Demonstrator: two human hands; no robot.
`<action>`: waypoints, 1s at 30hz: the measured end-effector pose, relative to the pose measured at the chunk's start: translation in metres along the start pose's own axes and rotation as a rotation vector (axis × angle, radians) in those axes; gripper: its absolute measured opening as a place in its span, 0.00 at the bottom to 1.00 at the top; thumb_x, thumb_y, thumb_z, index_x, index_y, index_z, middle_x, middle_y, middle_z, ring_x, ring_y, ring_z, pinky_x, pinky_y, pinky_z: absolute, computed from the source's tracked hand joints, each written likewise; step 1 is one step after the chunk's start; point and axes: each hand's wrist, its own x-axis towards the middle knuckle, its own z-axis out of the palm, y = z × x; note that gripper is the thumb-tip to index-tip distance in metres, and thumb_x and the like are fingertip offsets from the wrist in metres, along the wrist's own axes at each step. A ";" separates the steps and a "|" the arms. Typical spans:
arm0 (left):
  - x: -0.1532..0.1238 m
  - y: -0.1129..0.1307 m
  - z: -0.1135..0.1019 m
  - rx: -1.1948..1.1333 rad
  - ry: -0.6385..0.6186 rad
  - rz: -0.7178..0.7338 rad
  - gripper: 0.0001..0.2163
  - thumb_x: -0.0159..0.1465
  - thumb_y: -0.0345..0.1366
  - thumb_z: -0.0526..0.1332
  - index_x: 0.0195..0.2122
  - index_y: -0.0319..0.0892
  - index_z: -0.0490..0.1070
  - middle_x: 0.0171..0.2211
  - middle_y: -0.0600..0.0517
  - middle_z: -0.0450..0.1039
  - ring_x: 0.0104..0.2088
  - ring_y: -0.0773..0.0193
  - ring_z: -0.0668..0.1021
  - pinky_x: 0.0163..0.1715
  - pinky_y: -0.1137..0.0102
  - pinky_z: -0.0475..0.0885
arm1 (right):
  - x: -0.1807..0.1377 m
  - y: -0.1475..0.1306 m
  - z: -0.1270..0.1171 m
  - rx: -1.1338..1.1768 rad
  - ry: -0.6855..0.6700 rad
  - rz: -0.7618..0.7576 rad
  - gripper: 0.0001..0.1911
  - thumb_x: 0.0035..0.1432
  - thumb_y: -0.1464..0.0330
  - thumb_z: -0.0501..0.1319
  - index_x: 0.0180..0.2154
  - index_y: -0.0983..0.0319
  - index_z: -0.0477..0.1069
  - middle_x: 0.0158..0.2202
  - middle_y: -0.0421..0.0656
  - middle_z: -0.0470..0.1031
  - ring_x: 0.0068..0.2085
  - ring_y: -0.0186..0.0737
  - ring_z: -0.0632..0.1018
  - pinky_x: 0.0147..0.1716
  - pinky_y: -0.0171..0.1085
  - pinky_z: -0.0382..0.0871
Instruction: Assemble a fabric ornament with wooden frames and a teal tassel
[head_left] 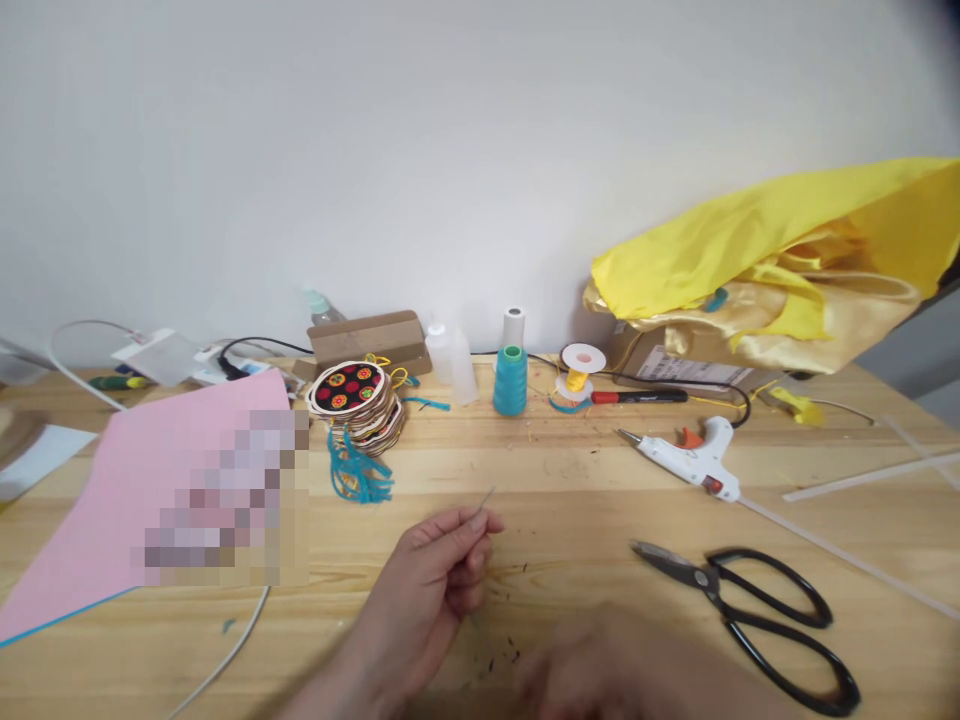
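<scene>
My left hand (442,565) is closed in a pinch above the middle of the table. A thin greenish thread (487,496) sticks up from between its thumb and forefinger. Low in the view, my right hand (581,660) is smeared by motion, and its fingers cannot be made out. To the right of it lie black-handled scissors (705,580), with their blades pointing left. Beyond my hands stands a cone of teal thread (511,384). Teal tassels (361,468) lie beside a stack of round patterned pieces (352,390).
A white glue gun (694,455) with a long glue stick lies at the right. Yellow fabric (750,260) covers a cardboard box (645,355). Plastic bottles (463,370) and a yellow ribbon spool (576,375) stand near the wall. Pink paper (142,480) lies at the left.
</scene>
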 end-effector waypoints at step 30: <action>-0.006 -0.004 0.011 0.202 0.089 0.072 0.18 0.44 0.47 0.70 0.26 0.37 0.74 0.13 0.63 0.53 0.14 0.77 0.53 0.13 0.78 0.48 | 0.062 0.018 -0.019 -0.014 0.568 0.334 0.16 0.59 0.64 0.52 0.25 0.63 0.72 0.25 0.42 0.73 0.28 0.36 0.72 0.30 0.35 0.63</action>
